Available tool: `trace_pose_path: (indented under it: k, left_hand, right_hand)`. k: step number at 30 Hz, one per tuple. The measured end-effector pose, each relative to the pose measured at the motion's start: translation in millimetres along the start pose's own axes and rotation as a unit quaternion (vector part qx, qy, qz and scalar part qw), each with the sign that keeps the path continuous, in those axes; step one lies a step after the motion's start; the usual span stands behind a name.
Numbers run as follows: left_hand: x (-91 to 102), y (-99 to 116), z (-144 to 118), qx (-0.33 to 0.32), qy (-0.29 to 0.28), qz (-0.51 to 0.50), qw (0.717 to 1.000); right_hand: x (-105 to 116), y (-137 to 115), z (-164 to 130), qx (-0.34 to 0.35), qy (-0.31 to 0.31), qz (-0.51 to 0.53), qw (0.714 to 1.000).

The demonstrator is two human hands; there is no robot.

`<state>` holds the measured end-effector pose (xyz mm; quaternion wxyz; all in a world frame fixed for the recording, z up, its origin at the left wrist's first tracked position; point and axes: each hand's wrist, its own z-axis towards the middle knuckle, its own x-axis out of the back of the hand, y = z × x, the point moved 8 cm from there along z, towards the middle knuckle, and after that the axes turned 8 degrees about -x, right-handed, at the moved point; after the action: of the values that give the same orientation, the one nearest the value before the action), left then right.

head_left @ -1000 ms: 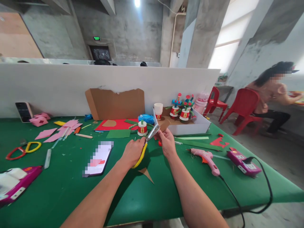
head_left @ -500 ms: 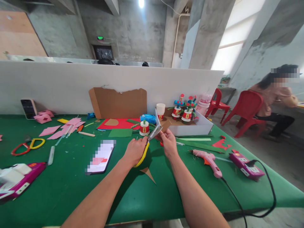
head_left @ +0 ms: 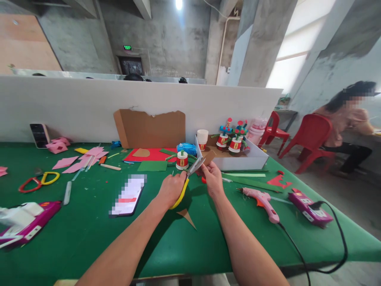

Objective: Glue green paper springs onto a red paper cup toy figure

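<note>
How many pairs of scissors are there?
2: yellow-handled scissors in the left hand, and a red-and-yellow-handled pair lying on the green table far left. Clutter may hide others.

A long table covered in green felt (head_left: 89, 238) runs up to a low white partition board (head_left: 74, 107). Behind it rise bare grey concrete walls (head_left: 166, 35) and thick concrete pillars (head_left: 262, 35), with a dark doorway (head_left: 131, 65) under a green lit exit sign (head_left: 127, 47). Bright daylight pours through tall windows (head_left: 285, 67) on the right, beside red plastic chairs (head_left: 309, 135) on a grey concrete floor (head_left: 351, 194)
</note>
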<state>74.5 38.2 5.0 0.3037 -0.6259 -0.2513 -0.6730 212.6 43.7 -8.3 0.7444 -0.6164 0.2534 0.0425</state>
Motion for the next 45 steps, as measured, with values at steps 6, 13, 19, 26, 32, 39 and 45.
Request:
trace_pose_path:
  k: [6, 13, 19, 26, 32, 39, 45]
  left_hand:
    - [0.9, 0, -2, 0.012, -0.026, -0.013, 1.0]
    - [-1.7, -2, -3, 0.007, -0.026, -0.026, 0.999]
    - [-2.3, -4, -3, 0.006, -0.008, -0.013, 1.0]
    - [-3.5, -5, -3, 0.011, -0.02, -0.036, 0.999]
    - [-2.8, -3, -4, 0.019, -0.025, -0.047, 0.998]
    - [-1.6, 1, -5, 0.024, -0.022, -0.053, 0.998]
    - [-3.0, 2, -5, 0.025, -0.034, -0.052, 0.998]
  right_hand:
    - [1, 2, 2, 0.001, -0.001, 0.001, 1.0]
    - [-1, 2, 3, 0.004, -0.005, 0.003, 1.0]
    - [-8, 8, 0, -0.02, -0.028, -0.023, 0.999]
    - [-11, 13, -2, -0.019, -0.026, -0.028, 0.999]
    - [-9, 15, 0, -0.032, -0.032, -0.036, 0.998]
    - [-8, 14, 0, -0.03, -0.032, -0.034, 0.998]
    - [-7, 14, 1, -0.028, -0.031, -0.037, 0.998]
